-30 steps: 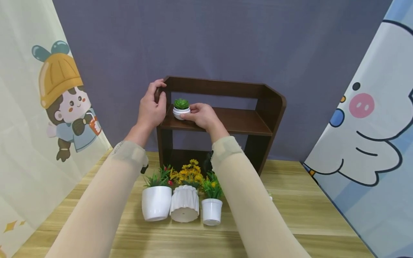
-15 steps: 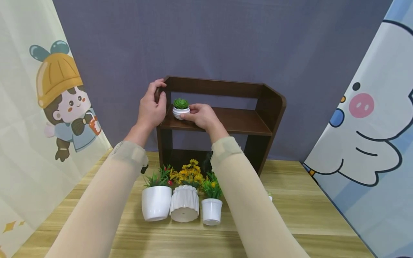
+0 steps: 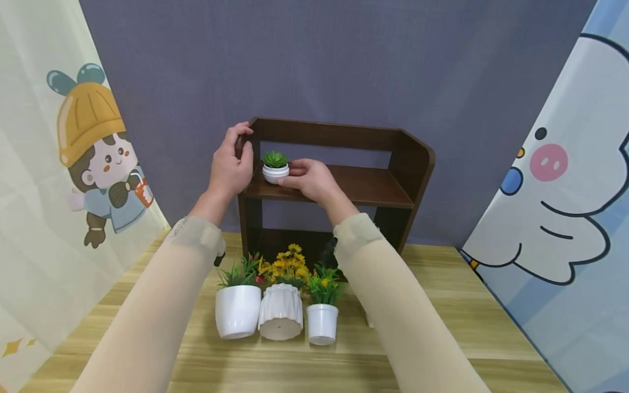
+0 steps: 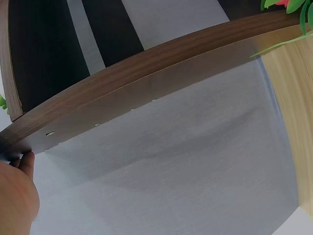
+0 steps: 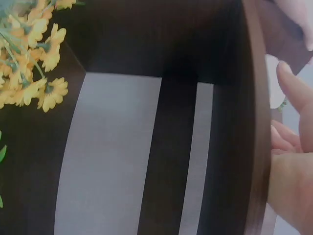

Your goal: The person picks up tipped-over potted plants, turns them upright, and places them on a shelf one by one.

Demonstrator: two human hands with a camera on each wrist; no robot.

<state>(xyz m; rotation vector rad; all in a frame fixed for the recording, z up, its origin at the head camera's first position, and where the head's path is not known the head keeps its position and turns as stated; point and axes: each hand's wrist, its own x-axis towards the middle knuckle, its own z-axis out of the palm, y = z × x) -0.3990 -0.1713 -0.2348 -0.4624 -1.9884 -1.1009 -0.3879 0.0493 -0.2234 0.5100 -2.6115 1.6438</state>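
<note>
Left hand clamped on shelf; right hand by succulent, thumb and fingers apart; 3 plants stand in front

Of the 3 views, the head view is the clearest, evenly lit by diffuse light, with soft shadows on the light wood-grain table and mild sheen on the smooth, round white pot. The lower compartment of the dark brown wooden shelf sinks into gloom. The 2 wrist views bow its edges; the right looks hazy, its yellow daisy-like flowers washed out, while the left blurs darkly around the fingertips of the left hand.
</note>
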